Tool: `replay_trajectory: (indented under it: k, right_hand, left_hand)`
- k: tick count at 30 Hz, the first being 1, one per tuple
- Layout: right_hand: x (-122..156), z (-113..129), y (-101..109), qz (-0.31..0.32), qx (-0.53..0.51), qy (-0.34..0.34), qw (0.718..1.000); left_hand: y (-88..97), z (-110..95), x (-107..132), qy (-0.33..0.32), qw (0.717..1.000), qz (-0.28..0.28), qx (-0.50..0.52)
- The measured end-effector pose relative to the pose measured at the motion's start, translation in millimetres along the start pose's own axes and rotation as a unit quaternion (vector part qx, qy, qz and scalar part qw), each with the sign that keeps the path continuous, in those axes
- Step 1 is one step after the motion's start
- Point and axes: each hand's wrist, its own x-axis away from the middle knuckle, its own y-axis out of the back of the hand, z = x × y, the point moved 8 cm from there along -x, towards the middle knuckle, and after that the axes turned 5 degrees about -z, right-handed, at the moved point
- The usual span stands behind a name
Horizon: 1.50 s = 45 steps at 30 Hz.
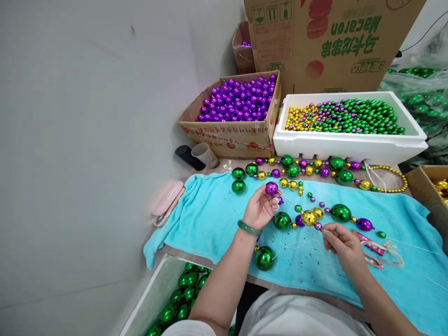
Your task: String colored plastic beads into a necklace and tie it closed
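Note:
My left hand [261, 206], with a green bangle at its wrist, is closed on a shiny purple bead [271, 188]. A thin straight line, needle or thread, runs from this bead down toward a small green bead [297, 208]. My right hand [341, 238] is pinched at a small light-purple bead [318, 226], beside a gold bead [309, 217]. A strand with a large green bead [340, 213] and a purple bead [365, 224] lies just beyond it. Another large green bead [265, 258] sits below my left wrist.
A turquoise towel [217, 210] covers the table. Behind it stand a carton of purple beads [227, 135] and a white foam box [346, 144] of small mixed beads. A finished-looking bead strand [309, 171] lies along the back. Pink-handled scissors [374, 261] lie right; a cup [205, 155] stands left.

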Motion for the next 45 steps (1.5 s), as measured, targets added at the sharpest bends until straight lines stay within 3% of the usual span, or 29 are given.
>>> replay_trajectory:
  k: [8, 17, 23, 26, 30, 33, 37, 40, 45]
  right_hand:
    - [-2.9, 0.8, -2.3, 0.008, 0.019, 0.012, 1.0]
    - [-8.2, -7.2, -3.9, 0.016, 0.005, -0.004, 1.0]
    - [-4.9, -15.4, -14.4, 0.069, -0.055, -0.074, 0.993]
    - [0.2, -21.3, -12.7, 0.11, -0.03, -0.097, 0.989]
    - [3.1, -13.1, 6.6, 0.134, 0.153, -0.064, 0.977]
    - [-0.8, 18.7, 21.0, 0.091, 0.277, 0.026, 0.956]
    - [-7.4, 55.5, 12.9, 0.06, 0.185, 0.091, 0.977]
    - [-14.7, 64.0, -1.8, 0.073, 0.078, 0.101, 0.989]
    - [-20.9, 80.6, -4.0, 0.053, 0.042, 0.154, 0.986]
  left_hand:
    - [1.4, -2.7, 5.2, -0.115, 0.974, -0.004, -0.194]
    - [-5.3, 8.8, 11.5, -0.115, 0.942, 0.008, -0.315]
    - [-15.4, 11.1, 14.8, -0.129, 0.946, 0.016, -0.298]
    - [-20.9, 10.8, 17.8, -0.144, 0.939, 0.014, -0.311]
    - [-43.4, 7.0, 31.7, -0.238, 0.876, 0.051, -0.417]
    - [-62.1, 13.7, 39.5, -0.244, 0.85, 0.091, -0.459]
    - [-91.0, 20.3, 43.1, -0.249, 0.828, 0.144, -0.481]
    - [-110.2, 21.5, 40.7, -0.25, 0.834, 0.168, -0.462]
    - [-131.6, 23.7, 36.2, -0.246, 0.831, 0.202, -0.457]
